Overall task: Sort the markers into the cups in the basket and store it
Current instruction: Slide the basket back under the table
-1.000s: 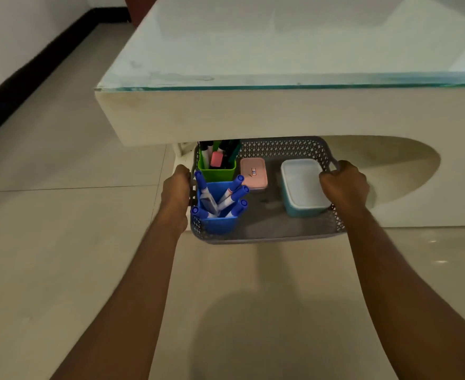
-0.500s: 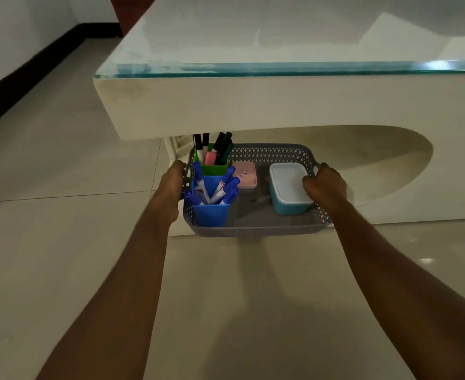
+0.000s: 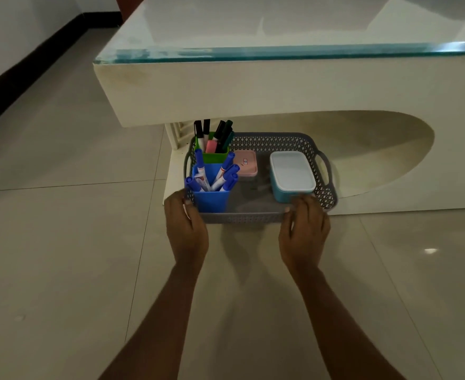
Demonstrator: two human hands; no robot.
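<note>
The grey perforated basket (image 3: 275, 138) sits on the floor, partly under the table's overhang. In its near-left corner a blue cup (image 3: 212, 200) holds several blue-capped markers (image 3: 227, 171). Behind it, a green cup (image 3: 214, 157) holds dark-capped markers (image 3: 220, 133) and a pink piece. My left hand (image 3: 187, 229) is on the basket's near-left corner. My right hand (image 3: 304, 229) is on the near rim toward the right, fingers over the edge.
A small pink box (image 3: 246, 163) and a blue container with a white lid (image 3: 291, 174) also lie in the basket. The cream table (image 3: 253, 86) with a glass top overhangs it, beside an arched recess (image 3: 376, 149). Tiled floor lies all around.
The basket went down onto the floor under the table edge. Both hands left the side handles and moved to the near rim.
</note>
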